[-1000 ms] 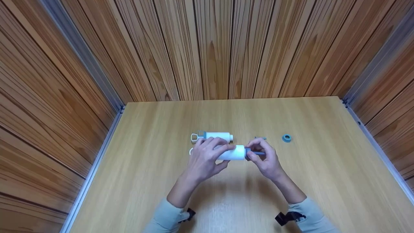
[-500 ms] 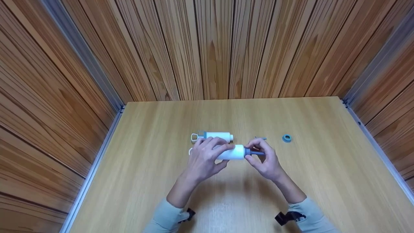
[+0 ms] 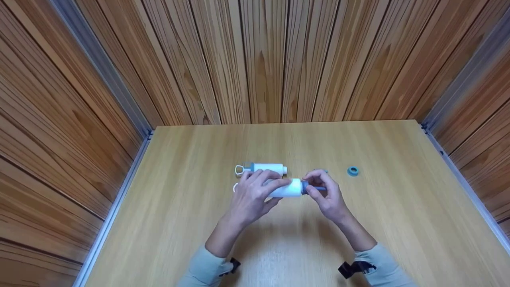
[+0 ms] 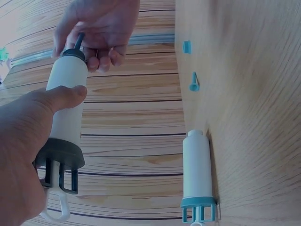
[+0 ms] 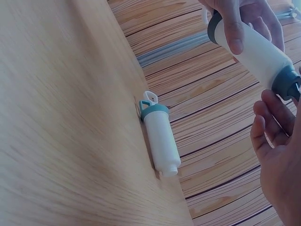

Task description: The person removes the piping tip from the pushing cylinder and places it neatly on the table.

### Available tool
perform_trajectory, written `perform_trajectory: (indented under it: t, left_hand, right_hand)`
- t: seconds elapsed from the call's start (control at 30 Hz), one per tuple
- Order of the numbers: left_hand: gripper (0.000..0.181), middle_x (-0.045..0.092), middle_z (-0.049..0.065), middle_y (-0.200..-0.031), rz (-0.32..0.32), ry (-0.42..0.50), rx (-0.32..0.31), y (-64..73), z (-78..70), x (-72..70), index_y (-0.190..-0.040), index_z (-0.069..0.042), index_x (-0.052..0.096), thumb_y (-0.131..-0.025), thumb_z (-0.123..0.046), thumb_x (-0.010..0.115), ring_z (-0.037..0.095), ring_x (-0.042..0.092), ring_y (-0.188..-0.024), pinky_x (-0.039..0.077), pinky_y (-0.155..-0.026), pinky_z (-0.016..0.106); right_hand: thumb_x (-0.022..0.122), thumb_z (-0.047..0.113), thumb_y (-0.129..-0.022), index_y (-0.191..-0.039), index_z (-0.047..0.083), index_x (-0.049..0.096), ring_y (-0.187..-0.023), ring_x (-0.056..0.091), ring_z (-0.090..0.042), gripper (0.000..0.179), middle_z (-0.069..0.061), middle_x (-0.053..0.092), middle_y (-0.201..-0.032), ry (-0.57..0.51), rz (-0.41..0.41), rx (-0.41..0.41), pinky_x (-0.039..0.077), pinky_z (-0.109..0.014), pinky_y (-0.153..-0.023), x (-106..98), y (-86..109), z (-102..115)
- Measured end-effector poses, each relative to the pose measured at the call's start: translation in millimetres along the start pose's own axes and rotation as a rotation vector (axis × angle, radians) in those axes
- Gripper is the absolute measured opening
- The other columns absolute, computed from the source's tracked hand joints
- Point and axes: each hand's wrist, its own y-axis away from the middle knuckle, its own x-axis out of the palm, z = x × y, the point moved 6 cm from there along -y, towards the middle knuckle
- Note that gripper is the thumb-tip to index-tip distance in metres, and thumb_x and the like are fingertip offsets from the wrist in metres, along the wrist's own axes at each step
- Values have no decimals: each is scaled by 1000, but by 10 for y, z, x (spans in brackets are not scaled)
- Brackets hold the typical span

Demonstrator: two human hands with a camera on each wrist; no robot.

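My left hand (image 3: 255, 195) grips the white barrel of a large syringe (image 3: 294, 187), held level with its nozzle end to the right. At that end my right hand (image 3: 327, 199) pinches the dark blue-grey cap (image 5: 284, 82), from which a thin dark nozzle (image 4: 79, 40) sticks out. In the left wrist view, my left thumb lies across the barrel. A dark collar (image 4: 60, 154) and a white loop handle (image 4: 61, 212) show at the other end. In the head view, the left hand hides most of the handle end.
Behind the hands, a second white syringe (image 3: 267, 168) with a teal collar lies on the wooden table (image 3: 179, 179). Farther right are a small teal nozzle (image 4: 194, 86) and a teal ring (image 3: 353, 171). Wood-panelled walls (image 3: 263, 59) enclose the table at the back and sides.
My right thumb and fingers slide down and then back up around the cap. The left hand and the syringe stay almost still.
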Motion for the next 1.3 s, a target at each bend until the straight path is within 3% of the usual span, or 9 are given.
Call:
perform_trajectory:
  t: [0.37,0.7,0.97,1.3]
  left_hand:
    - [55,79,-3,-125,33,34,-32,10,4,39,-137,-32,80,-86,-33,101,20,77,-117,53,-91,36]
    - [53,79,-2,-126,40,47,-45,18,9,43,-135,-30,82,-86,-34,101,21,77,-118,54,-93,37]
    - [53,79,-3,-125,35,66,-57,27,11,52,-134,-31,82,-85,-31,102,20,77,-118,53,-91,36]
    - [50,80,-3,-124,25,72,-56,22,0,39,-132,-31,83,-86,-31,101,20,77,-117,52,-90,36]
  right_hand:
    - [56,-19,-97,-119,-13,62,-96,68,-4,24,11,69,-113,26,-13,-37,61,-18,-85,-7,22,-14]
    - [67,-14,-94,-118,-15,61,-105,69,-13,24,2,68,-115,-6,18,-111,63,-22,-99,7,-4,22]
    - [66,-23,-84,-115,-15,60,-107,66,-6,32,9,67,-116,-26,23,-91,62,-22,-95,18,-12,28]
    - [54,-16,-97,-120,-13,61,-99,70,-5,24,10,67,-116,30,-16,-56,64,-19,-86,-7,15,9]
